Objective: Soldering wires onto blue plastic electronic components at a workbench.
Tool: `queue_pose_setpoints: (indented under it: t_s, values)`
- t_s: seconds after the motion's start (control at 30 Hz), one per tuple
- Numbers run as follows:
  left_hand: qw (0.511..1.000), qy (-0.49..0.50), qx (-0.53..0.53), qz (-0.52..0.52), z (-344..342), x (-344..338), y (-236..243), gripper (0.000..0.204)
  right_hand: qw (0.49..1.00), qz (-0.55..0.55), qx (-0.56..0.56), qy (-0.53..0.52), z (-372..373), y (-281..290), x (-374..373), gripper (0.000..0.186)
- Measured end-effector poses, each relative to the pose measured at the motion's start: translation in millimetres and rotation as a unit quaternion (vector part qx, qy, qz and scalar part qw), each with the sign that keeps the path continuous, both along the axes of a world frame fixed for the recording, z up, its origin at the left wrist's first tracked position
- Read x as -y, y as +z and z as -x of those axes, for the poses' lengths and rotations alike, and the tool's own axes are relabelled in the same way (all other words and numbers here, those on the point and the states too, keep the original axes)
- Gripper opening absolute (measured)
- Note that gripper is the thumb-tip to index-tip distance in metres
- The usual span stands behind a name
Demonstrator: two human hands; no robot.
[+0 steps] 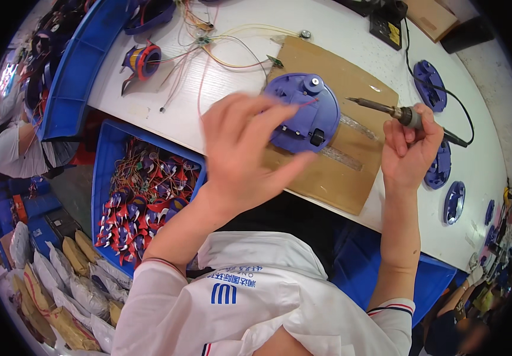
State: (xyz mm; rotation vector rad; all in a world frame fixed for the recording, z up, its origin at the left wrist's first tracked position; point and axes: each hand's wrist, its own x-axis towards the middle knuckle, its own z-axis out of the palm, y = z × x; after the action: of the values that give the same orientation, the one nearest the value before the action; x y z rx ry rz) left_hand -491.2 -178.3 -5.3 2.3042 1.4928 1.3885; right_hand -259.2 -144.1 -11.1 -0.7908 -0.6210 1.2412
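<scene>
**Purple-blue shell (pixel 303 121) lies between left hand (pixel 238 148) and soldering iron (pixel 395 113)**

The shell sits on a brown cardboard sheet (pixel 351 184), close to that sheet's left edge and toward its far end. The sheet itself lies along the near edge of the white tabletop (pixel 484 160), in front of the person.

The left hand is clearly the nearer one. It hangs over the shell's left side, so the shell lies to the right of the palm, and the hand covers part of its rim. The fingers are blurred and loosely bent, with the thumb spread well away from them toward the near side. A short red wire (pixel 309 102) shows just beyond the index fingertip; whether they touch is impossible to tell.

The right hand (pixel 409 145) stands apart, off to the right over the cardboard's right edge. Its thumb and fingers pinch the handle of the iron. The iron's long axis runs across the person's front, with the tip pointing left and slightly toward the far edge. In this view the tip ends just beside the shell's right rim, with a gap between; its height above the sheet cannot be judged. With the left rim hidden, the shell's own long axis is uncertain.
</scene>
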Motion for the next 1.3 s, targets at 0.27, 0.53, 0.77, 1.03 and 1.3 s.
queue_pose_setpoints:
  t_s: [0.27, 0.53, 0.77, 1.03, 1.3]
  values:
    - [0.964, -0.098, 0.154, 0.194, -3.9, -30.5, 6.1, 0.059, 1.000, -0.008, -0.013, -0.021, -6.2, 4.2, 1.5, 0.016]
    - [0.900, 0.403, -0.157, -0.060, 107.9, -80.8, -6.2, 0.052, 0.999, -0.002, -0.031, -0.014, -16.7, -1.7, 0.1, 0.016]
    - [0.940, 0.302, 0.045, 0.154, 142.9, -102.7, -28.9, 0.066, 0.999, 0.022, -0.029, -0.039, -9.8, 3.1, -2.1, 0.015]
    - [0.966, 0.192, -0.167, 0.036, 43.8, -75.7, -13.0, 0.083, 0.999, 0.010, -0.035, -0.029, -7.2, 5.2, -2.0, 0.015]
    - [0.978, 0.081, -0.171, 0.088, 25.4, -66.4, -8.5, 0.094, 0.996, 0.063, -0.037, -0.055, -13.8, 5.0, -2.2, 0.008]
